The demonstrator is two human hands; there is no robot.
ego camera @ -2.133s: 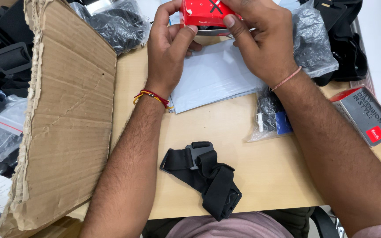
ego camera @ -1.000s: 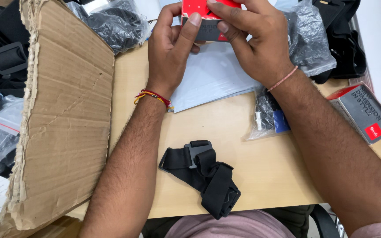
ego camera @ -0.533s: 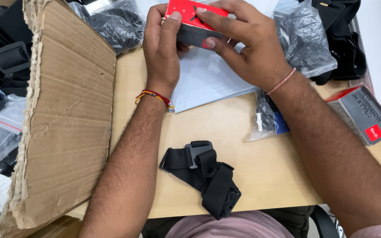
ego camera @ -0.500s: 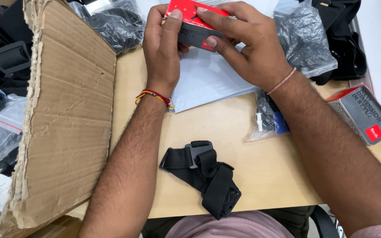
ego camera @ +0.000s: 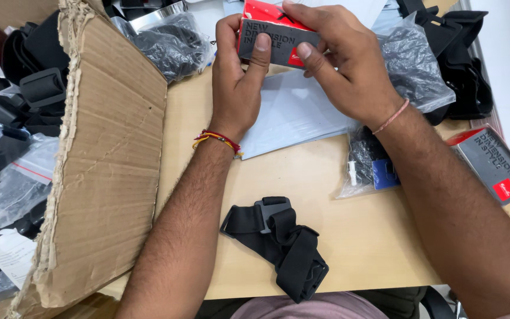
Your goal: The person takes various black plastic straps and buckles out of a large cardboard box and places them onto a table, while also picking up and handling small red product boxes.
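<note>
Two hands hold one small red-and-grey box [ego camera: 275, 35] up over the far side of the surface [ego camera: 337, 236] in the head view, the only view there is. The left hand [ego camera: 237, 88] wraps the box's left end, its thumb pressed flat on the grey face and its fingers behind; this grip is clenched on the box. The right hand [ego camera: 349, 65] takes the right end from above, thumb on the grey face near a red patch, fingers curled over the red top; this grip too is closed on the box. A red and yellow thread [ego camera: 216, 139] circles the left wrist, a thin pink one [ego camera: 392, 117] the right. Below the hands lies a grey sheet [ego camera: 293, 115] on the surface. Nearer the person, a black strap [ego camera: 278, 245] with a buckle lies folded. Beside the right forearm sits a clear bag [ego camera: 367, 165] of small parts, and farther right a second box [ego camera: 494, 165] lies flat. A torn cardboard flap [ego camera: 110, 153] stands at the left, with bagged black straps beyond it.
</note>
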